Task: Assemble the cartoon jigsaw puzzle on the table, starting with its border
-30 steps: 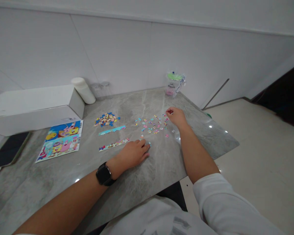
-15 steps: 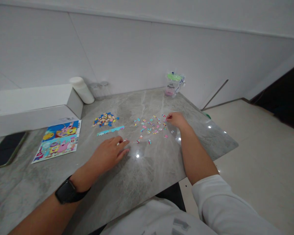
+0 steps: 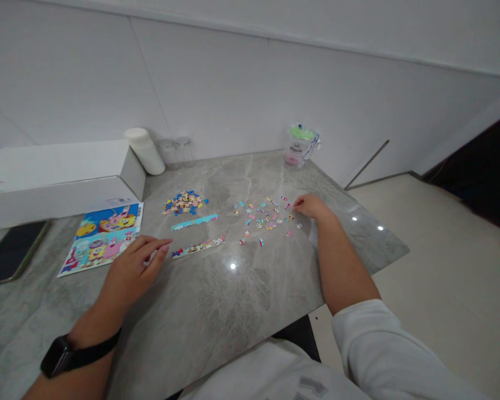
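My left hand (image 3: 138, 265) is over the table just left of a joined strip of multicoloured puzzle pieces (image 3: 198, 247), its fingers apart and holding nothing. Above that strip lies a second, light blue strip (image 3: 194, 222). Scattered loose pieces (image 3: 260, 215) lie right of the strips, two of them nearer to me. My right hand (image 3: 310, 206) is at the right edge of these pieces, fingertips pinched together; anything between them is too small to make out. A heap of blue and tan pieces (image 3: 186, 203) sits behind the strips. The printed picture sheet (image 3: 100, 239) lies left, partly near my left hand.
A long white box (image 3: 58, 166) stands at the back left, with a white bottle (image 3: 145, 151) and clear glasses (image 3: 183, 150) beside it. A dark phone (image 3: 12, 253) lies far left. The clear bag with a green item (image 3: 300, 145) stands near the back right corner.
My left hand has moved left off the lower strip, which now shows in full, and its fingers are apart. My right hand stays by the scattered pieces. The view has shifted slightly.
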A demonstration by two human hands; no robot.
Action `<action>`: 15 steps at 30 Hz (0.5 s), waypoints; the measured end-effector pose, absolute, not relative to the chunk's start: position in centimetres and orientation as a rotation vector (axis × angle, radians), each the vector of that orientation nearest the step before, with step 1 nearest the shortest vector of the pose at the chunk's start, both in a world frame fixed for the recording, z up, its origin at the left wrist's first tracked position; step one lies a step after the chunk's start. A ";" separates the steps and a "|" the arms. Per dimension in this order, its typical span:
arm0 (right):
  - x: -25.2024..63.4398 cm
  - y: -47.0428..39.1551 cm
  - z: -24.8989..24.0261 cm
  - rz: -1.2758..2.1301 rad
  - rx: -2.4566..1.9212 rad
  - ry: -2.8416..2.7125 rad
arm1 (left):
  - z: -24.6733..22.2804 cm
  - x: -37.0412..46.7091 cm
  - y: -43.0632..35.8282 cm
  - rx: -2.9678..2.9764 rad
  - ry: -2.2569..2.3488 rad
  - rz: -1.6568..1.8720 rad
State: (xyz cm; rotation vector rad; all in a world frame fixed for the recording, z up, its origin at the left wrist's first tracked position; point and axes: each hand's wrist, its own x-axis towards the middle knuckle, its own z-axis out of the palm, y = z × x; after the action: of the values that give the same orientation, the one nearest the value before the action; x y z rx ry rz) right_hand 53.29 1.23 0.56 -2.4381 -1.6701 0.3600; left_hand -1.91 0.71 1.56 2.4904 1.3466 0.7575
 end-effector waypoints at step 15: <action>53.3 2.1 -1.0 0.161 -2.484 -1.505 | 0.9 -2.1 1.0 2.437 1.332 0.782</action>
State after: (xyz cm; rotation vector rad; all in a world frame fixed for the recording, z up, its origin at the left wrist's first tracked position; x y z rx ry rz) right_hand 53.28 2.06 -0.96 -2.4840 -1.5052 0.1607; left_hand -2.14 1.01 0.90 2.4365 1.3316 0.7818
